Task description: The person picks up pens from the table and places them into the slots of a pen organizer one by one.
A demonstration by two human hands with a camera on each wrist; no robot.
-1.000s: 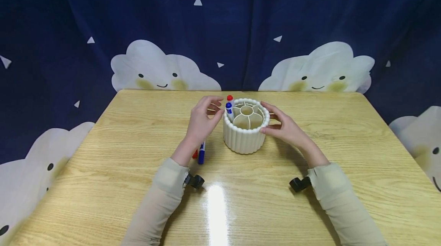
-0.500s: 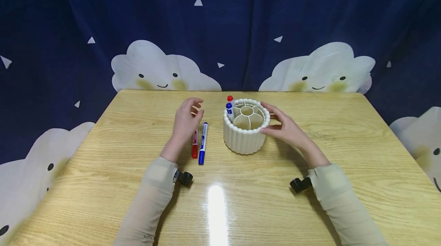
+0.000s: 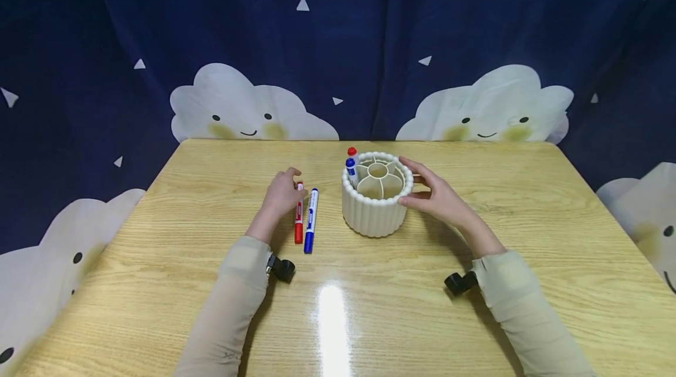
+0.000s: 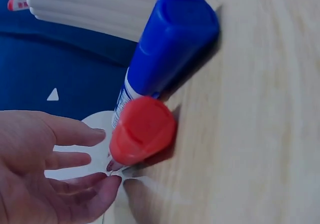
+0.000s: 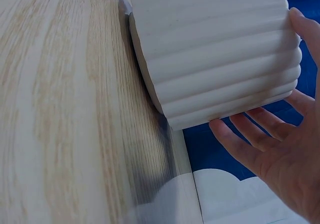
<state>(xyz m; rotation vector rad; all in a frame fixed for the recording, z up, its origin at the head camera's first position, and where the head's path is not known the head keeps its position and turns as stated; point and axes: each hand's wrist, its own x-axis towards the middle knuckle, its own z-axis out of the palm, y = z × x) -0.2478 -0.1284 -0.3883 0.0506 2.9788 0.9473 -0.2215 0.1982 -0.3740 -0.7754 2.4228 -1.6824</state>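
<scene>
A cream ribbed round pen holder (image 3: 376,208) (image 5: 215,48) stands mid-table, divided into compartments. In its left compartment stand a red-capped marker (image 3: 352,151) and a blue-capped marker (image 3: 350,163). My right hand (image 3: 435,194) (image 5: 280,154) cups the holder's right wall, thumb near the front and fingers round the back. Left of the holder, a red marker (image 3: 298,218) (image 4: 142,130) and a blue marker (image 3: 311,221) (image 4: 175,38) lie side by side on the table. My left hand (image 3: 284,192) (image 4: 45,169) is at the red marker's far end, with relaxed fingertips touching it.
The wooden table (image 3: 475,318) reaches a dark blue curtain with white clouds (image 3: 243,110) at the back. Black wrist camera mounts (image 3: 282,268) (image 3: 458,282) stick out by both sleeves.
My left hand has drawn away from the holder's left side, moved left and come down onto the far end of the lying red marker. The right hand and holder stayed put.
</scene>
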